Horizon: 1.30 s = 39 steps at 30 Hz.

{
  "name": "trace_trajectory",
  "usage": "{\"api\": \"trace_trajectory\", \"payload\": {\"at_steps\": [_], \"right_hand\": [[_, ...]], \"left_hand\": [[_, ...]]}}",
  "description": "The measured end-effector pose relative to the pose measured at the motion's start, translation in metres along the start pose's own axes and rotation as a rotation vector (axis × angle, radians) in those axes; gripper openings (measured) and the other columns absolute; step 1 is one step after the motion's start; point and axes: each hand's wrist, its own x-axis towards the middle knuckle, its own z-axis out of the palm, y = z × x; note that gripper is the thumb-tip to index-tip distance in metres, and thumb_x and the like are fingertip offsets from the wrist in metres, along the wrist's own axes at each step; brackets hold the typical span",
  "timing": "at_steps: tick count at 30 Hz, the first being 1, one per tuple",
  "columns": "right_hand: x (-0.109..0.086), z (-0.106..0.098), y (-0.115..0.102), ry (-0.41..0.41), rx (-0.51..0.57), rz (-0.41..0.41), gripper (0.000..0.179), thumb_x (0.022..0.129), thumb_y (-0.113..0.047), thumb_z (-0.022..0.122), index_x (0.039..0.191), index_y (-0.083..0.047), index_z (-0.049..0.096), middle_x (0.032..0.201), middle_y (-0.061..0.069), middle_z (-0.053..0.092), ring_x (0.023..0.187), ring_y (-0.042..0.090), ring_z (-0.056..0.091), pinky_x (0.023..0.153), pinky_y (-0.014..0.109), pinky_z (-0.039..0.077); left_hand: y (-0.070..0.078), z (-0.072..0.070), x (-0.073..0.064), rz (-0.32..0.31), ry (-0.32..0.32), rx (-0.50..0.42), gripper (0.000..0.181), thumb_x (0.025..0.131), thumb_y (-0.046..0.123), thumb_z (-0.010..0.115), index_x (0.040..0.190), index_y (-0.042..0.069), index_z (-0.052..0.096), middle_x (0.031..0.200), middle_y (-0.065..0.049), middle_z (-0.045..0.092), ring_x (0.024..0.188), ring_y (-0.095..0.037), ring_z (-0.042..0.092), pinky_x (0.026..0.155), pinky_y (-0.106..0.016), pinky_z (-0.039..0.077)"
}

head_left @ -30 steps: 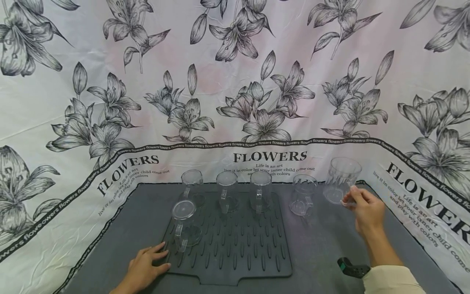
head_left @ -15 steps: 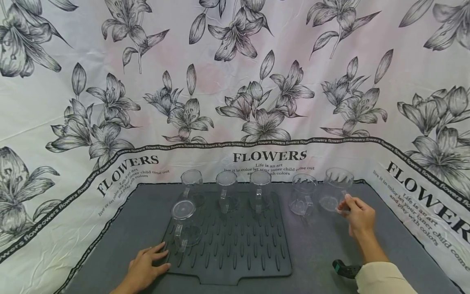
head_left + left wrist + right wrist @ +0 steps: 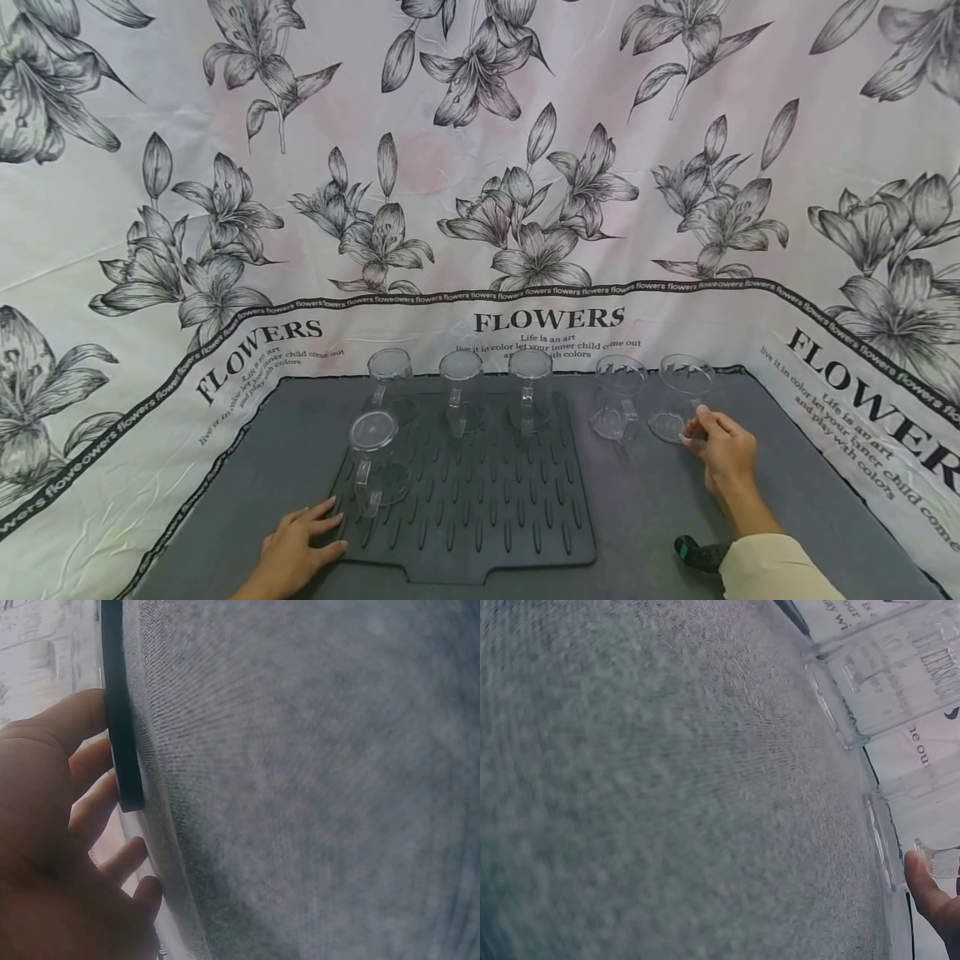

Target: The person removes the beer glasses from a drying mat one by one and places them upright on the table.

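At the back right, my right hand (image 3: pixel 726 454) pinches the handle of a clear glass mug (image 3: pixel 675 392), which is upright with its base close over or on the table. In the right wrist view, a thumb (image 3: pixel 928 891) lies against that mug's handle (image 3: pixel 937 861). Just left of it stands a second upright mug (image 3: pixel 617 400). My left hand (image 3: pixel 296 546) rests with extended fingers at the left edge of a dark ribbed drying mat (image 3: pixel 517 517); the left wrist view has its fingertips along the mat's edge (image 3: pixel 124 750). Several upside-down mugs (image 3: pixel 531 392) stand on the mat.
The upside-down mugs form a back row, with one more mug (image 3: pixel 375 454) at the mat's left side. A grey cloth (image 3: pixel 637 517) covers the table. Behind hangs a flower-printed curtain (image 3: pixel 420 167). A black band (image 3: pixel 697 552) sits at the right wrist.
My right hand has lowered the mug and brought it leftward, close beside the other upright mug. The left hand has stayed at the mat's edge.
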Motion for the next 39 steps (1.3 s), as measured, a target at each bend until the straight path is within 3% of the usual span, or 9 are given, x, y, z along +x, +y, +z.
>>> {"api": "trace_trajectory", "payload": {"at_steps": [13, 17, 22, 25, 30, 39], "right_hand": [[-0.003, -0.001, 0.001, -0.020, -0.090, -0.032, 0.040, 0.098, -0.024, 0.061, 0.086, 0.014, 0.060, 0.073, 0.005, 0.064, 0.069, 0.014, 0.062, 0.062, 0.025, 0.056], [-0.007, 0.000, -0.004, 0.074, -0.243, -0.104, 0.036, 0.100, -0.025, 0.056, 0.087, 0.007, 0.062, 0.073, -0.004, 0.063, 0.070, 0.008, 0.060, 0.062, 0.021, 0.051], [-0.017, -0.001, -0.029, 0.229, -0.392, -0.228, 0.026, 0.099, -0.022, 0.054, 0.095, 0.002, 0.062, 0.071, -0.014, 0.060, 0.069, 0.002, 0.058, 0.065, 0.016, 0.044], [-0.027, 0.000, -0.049, 0.237, -0.384, -0.287, 0.020, 0.098, -0.018, 0.055, 0.097, 0.001, 0.064, 0.071, -0.014, 0.062, 0.067, 0.002, 0.059, 0.064, 0.013, 0.045], [-0.046, 0.007, -0.074, 0.167, -0.284, -0.411, 0.015, 0.097, -0.007, 0.056, 0.099, 0.005, 0.064, 0.075, -0.006, 0.066, 0.066, 0.007, 0.061, 0.062, 0.013, 0.048], [-0.090, 0.031, -0.113, -0.082, 0.050, -0.423, 0.018, 0.099, -0.001, 0.053, 0.102, 0.015, 0.058, 0.083, 0.012, 0.069, 0.070, 0.020, 0.066, 0.066, 0.022, 0.054]], "left_hand": [[-0.003, 0.001, -0.001, -0.002, 0.000, -0.001, 0.057, 0.076, 0.044, 0.079, 0.121, 0.009, 0.070, 0.143, -0.011, 0.048, 0.127, -0.042, 0.037, 0.088, -0.067, 0.029], [-0.004, 0.002, -0.002, 0.002, -0.003, -0.005, 0.057, 0.077, 0.044, 0.079, 0.121, 0.009, 0.070, 0.143, -0.011, 0.048, 0.128, -0.042, 0.037, 0.088, -0.067, 0.029], [-0.002, 0.001, -0.001, 0.023, 0.008, -0.002, 0.057, 0.077, 0.045, 0.079, 0.121, 0.009, 0.070, 0.142, -0.010, 0.048, 0.128, -0.042, 0.037, 0.088, -0.067, 0.029], [-0.002, 0.000, -0.002, 0.038, 0.017, -0.001, 0.057, 0.077, 0.044, 0.078, 0.121, 0.009, 0.070, 0.142, -0.010, 0.049, 0.128, -0.042, 0.037, 0.088, -0.067, 0.030], [-0.003, -0.001, -0.003, 0.031, 0.008, 0.001, 0.057, 0.078, 0.045, 0.078, 0.121, 0.010, 0.070, 0.143, -0.010, 0.048, 0.129, -0.043, 0.036, 0.088, -0.067, 0.029], [-0.003, -0.001, -0.002, 0.025, 0.002, 0.010, 0.058, 0.078, 0.046, 0.077, 0.123, 0.010, 0.069, 0.144, -0.010, 0.047, 0.130, -0.043, 0.035, 0.088, -0.068, 0.029]]}}
